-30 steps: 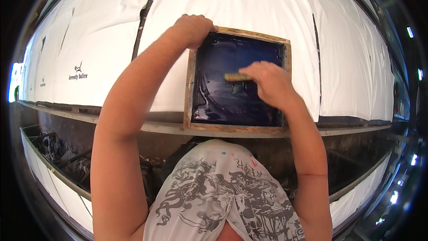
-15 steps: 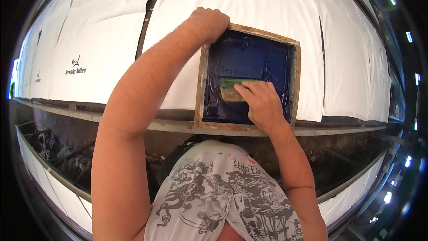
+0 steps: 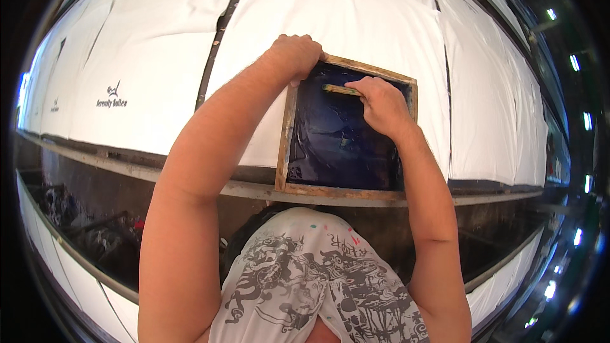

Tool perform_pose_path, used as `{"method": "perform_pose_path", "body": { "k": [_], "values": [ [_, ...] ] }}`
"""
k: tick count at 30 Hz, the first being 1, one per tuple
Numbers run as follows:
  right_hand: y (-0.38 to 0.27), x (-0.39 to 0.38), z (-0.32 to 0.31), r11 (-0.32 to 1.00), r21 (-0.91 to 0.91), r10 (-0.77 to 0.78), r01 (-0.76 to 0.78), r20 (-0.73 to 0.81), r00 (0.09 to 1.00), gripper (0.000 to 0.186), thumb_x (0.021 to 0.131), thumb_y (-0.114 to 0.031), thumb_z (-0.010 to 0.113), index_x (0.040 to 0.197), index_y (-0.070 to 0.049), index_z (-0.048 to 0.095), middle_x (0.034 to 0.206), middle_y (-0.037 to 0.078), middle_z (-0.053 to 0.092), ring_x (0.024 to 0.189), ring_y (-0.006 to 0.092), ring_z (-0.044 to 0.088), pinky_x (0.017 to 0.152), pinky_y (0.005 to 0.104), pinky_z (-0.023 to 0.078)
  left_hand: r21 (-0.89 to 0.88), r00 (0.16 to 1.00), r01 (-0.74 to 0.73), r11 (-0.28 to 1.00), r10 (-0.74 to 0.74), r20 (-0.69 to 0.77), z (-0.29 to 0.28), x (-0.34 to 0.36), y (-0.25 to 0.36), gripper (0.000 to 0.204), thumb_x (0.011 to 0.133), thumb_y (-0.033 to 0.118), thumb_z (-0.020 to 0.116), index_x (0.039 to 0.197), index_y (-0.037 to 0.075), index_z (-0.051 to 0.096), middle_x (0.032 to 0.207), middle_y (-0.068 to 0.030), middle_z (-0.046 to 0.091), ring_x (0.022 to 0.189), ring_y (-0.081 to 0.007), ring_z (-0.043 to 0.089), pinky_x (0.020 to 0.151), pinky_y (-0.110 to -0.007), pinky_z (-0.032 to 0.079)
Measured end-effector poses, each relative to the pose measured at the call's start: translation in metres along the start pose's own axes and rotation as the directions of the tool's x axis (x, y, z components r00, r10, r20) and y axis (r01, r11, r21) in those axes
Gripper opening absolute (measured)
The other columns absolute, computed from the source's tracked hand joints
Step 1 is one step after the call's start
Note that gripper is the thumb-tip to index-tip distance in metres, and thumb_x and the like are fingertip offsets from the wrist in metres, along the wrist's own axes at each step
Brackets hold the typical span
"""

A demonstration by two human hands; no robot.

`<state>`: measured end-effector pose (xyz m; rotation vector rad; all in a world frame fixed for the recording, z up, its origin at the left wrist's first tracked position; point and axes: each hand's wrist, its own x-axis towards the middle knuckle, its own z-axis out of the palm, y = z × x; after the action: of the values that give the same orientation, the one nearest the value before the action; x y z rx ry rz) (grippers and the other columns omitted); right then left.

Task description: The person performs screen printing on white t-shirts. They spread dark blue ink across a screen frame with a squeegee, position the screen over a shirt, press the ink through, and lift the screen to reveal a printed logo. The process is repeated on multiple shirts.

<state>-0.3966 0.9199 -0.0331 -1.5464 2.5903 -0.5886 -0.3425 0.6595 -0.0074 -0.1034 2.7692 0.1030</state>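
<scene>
One long table (image 3: 121, 161): its near edge ran left to right, on my body's side of both grips. White cloths (image 3: 343, 19): lay side by side over it, one under my hands, others out to left and right of them, dark gaps between. One pale shirt with grey print (image 3: 318, 270), mine: nearer my body than either grip. One wooden-framed screen (image 3: 343, 194): lay slightly askew on the cloth, reaching the near edge, its far left corner in my left grip. Dark blue ink (image 3: 343, 159): coated its inside, much of it nearer me than my right grip. One left hand (image 3: 298, 57): folded around that corner, fingertips hidden. One right hand (image 3: 384, 107): over the screen, pinching the right end of a squeegee (image 3: 342, 90); this, yellow-green, jutted left from my grip. One dark emblem (image 3: 112, 91): printed on cloth well left of my left grip.
</scene>
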Motion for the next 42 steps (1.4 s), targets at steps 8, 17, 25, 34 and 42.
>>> {"method": "perform_pose_path", "body": {
  "k": [8, 17, 25, 34, 42],
  "values": [
    [0.012, 0.027, 0.016, 0.904, 0.074, -0.427, 0.422, 0.07, 0.902, 0.044, 0.081, 0.005, 0.074, 0.12, -0.011, 0.086, 0.111, 0.008, 0.082, 0.112, 0.0335, 0.077, 0.098, 0.0473, 0.06, -0.038, 0.998, 0.052, 0.998, -0.053, -0.017, 0.0, -0.006, -0.002, 0.11, 0.068, -0.002, 0.103, 0.165, 0.039, 0.068, 0.144, -0.0103, 0.075, 0.133, -0.0355, 0.075, 0.112, -0.049, 0.062],
    [0.078, 0.009, -0.009, 0.701, 0.189, -0.71, 0.688, 0.095, 0.698, 0.036, 0.084, 0.006, 0.075, 0.111, -0.013, 0.088, 0.11, 0.002, 0.083, 0.114, 0.0268, 0.077, 0.101, 0.0425, 0.057, 0.004, 0.994, 0.104, 0.995, -0.104, -0.024, 0.0, -0.005, 0.007, 0.11, 0.069, -0.007, 0.1, 0.165, 0.036, 0.068, 0.134, -0.013, 0.078, 0.125, -0.0384, 0.078, 0.109, -0.049, 0.064],
    [0.088, -0.084, -0.026, 0.865, 0.079, -0.5, 0.495, 0.062, 0.864, 0.04, 0.085, 0.006, 0.075, 0.118, -0.01, 0.088, 0.12, 0.008, 0.087, 0.117, 0.0255, 0.082, 0.101, 0.0428, 0.06, 0.012, 0.994, 0.109, 0.994, -0.109, -0.008, -0.001, -0.005, 0.007, 0.109, 0.071, -0.004, 0.101, 0.167, 0.035, 0.066, 0.137, -0.0141, 0.075, 0.128, -0.0375, 0.075, 0.114, -0.048, 0.062],
    [0.019, -0.151, -0.01, 0.96, 0.012, -0.279, 0.28, -0.08, 0.957, 0.032, 0.093, -0.002, 0.069, 0.121, -0.006, 0.084, 0.112, 0.01, 0.081, 0.106, 0.0282, 0.079, 0.09, 0.0426, 0.056, -0.037, 0.998, 0.055, 0.998, -0.056, -0.026, -0.002, -0.005, 0.001, 0.104, 0.075, -0.008, 0.096, 0.165, 0.038, 0.068, 0.138, -0.0126, 0.074, 0.128, -0.0368, 0.076, 0.109, -0.048, 0.064],
    [0.027, -0.042, -0.019, 0.977, 0.031, -0.211, 0.209, 0.077, 0.974, 0.044, 0.089, 0.004, 0.067, 0.127, -0.011, 0.085, 0.113, 0.012, 0.081, 0.108, 0.0335, 0.076, 0.096, 0.0477, 0.057, -0.022, 1.0, -0.01, 1.0, 0.009, -0.007, -0.007, 0.0, 0.0, 0.104, 0.072, -0.003, 0.099, 0.164, 0.033, 0.069, 0.134, -0.0149, 0.075, 0.124, -0.0395, 0.078, 0.104, -0.05, 0.064]
  ]
}}
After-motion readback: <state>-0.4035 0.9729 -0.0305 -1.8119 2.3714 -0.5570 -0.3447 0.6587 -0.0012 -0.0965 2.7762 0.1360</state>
